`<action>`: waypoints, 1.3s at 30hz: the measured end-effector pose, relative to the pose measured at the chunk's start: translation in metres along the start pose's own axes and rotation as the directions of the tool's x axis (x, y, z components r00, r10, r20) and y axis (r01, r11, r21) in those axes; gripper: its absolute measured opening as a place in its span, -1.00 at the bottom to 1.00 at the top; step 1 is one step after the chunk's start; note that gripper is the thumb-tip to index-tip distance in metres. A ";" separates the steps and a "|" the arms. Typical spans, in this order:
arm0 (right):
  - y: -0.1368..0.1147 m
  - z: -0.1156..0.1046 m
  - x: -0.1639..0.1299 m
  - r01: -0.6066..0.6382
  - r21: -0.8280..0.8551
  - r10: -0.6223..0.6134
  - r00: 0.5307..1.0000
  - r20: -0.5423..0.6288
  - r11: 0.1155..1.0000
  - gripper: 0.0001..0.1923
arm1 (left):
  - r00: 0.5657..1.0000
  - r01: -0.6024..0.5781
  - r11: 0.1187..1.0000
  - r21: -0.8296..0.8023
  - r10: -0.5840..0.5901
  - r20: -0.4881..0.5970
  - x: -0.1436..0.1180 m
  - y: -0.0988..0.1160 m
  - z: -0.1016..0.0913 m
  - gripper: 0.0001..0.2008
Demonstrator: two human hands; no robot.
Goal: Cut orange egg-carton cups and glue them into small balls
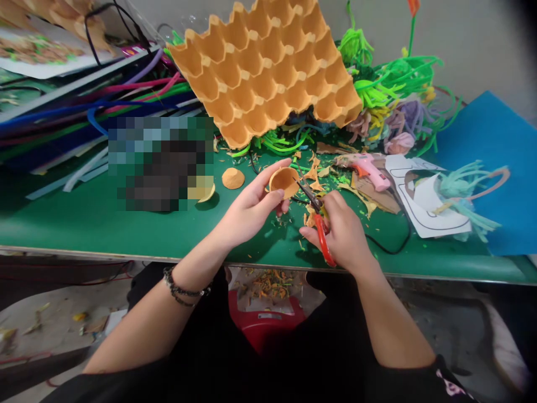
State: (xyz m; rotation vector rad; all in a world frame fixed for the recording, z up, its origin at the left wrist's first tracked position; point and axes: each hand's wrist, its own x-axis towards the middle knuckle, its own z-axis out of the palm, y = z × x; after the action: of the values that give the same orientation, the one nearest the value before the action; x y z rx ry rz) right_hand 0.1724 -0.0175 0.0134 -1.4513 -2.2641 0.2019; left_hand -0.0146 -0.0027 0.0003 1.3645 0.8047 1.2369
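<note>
My left hand [254, 210] pinches a small tan egg-carton cup [284, 183] between thumb and fingers, its hollow side turned toward me. In my right hand [342, 232] is a pair of scissors [323, 238] with red handles. Their dark blades reach the cup's right rim. How far apart the blades are is hard to see. To the left of my left hand, a cut tan cup [233, 178] lies dome up on the green table. Another pale yellow cup [206, 193] sits farther left, beside a pixelated patch.
A large egg tray [268, 67] leans at the back, amid green pipe cleaners [390, 84]. Tan scraps [312, 173] litter the green table [251, 246]. A pink glue gun [371, 170], a white paper cutout [440, 210] and a blue sheet [490, 168] lie right. Coloured strips [126, 89] fill the left.
</note>
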 end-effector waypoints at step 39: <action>-0.003 -0.001 -0.007 0.122 -0.132 -0.134 0.987 -0.087 0.984 -0.34 | 0.983 -0.150 0.940 0.306 0.174 -0.054 -0.003 0.014 0.004 -0.91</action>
State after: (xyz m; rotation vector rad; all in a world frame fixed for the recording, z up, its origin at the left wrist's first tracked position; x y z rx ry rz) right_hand 0.1729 -0.0249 0.0136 -1.3402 -2.3179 -0.0506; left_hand -0.0139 -0.0094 0.0131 1.6632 0.9839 1.3426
